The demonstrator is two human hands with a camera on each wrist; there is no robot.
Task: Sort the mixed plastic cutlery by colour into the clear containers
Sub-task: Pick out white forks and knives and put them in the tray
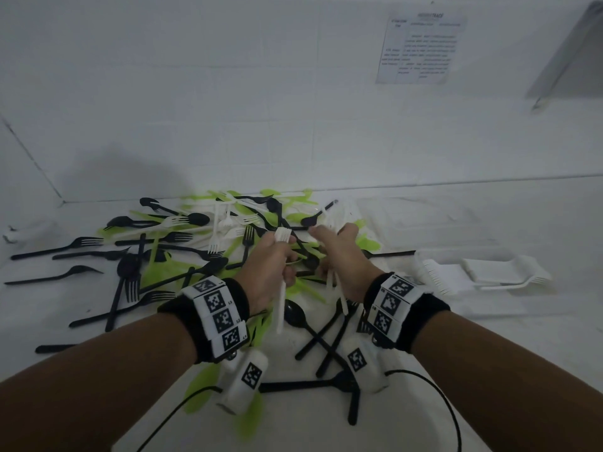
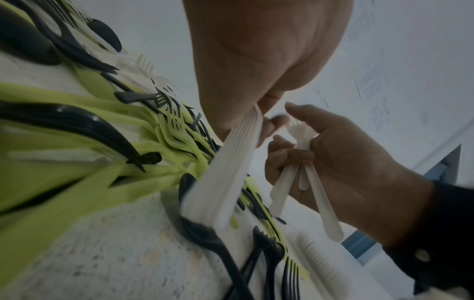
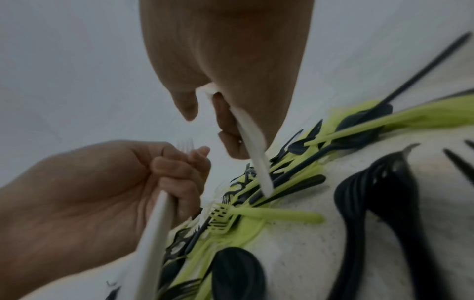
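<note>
- The person's left hand (image 1: 272, 262) is grasping a stacked bundle of white forks (image 1: 281, 282), fingers curled round the handles, tines pointing up and away.
- The right hand (image 1: 339, 256) is clenching round a few loose white utensils (image 2: 302, 174), their handles fanning out below the palm; its forefinger (image 2: 297, 109) is reaching toward the left hand.
- Both hands are hovering just above the mixed pile of black, lime-green and white cutlery (image 1: 195, 249) spread across the white worktop (image 1: 456, 337).
- A clear container (image 1: 483, 272) at the right, near the pile, is already holding nested white forks; any other containers are not clearly showing.
- Judged from this, white pieces are being gathered, with most black and green ones not yet sorted.
- Risks from here:
  - The right hand's pieces are splayed rather than aligned, so one could be slipping out during a merge or carry and dropping back into the pile.
  - The left bundle is gripped only at mid-handle; loosening the fingers to accept more could be letting the stack fan apart.
  - White pieces are lying on a white worktop in dim light, so some could be getting overlooked.
  - Tines tangling under black handles could be dragging wrong colours along.
</note>
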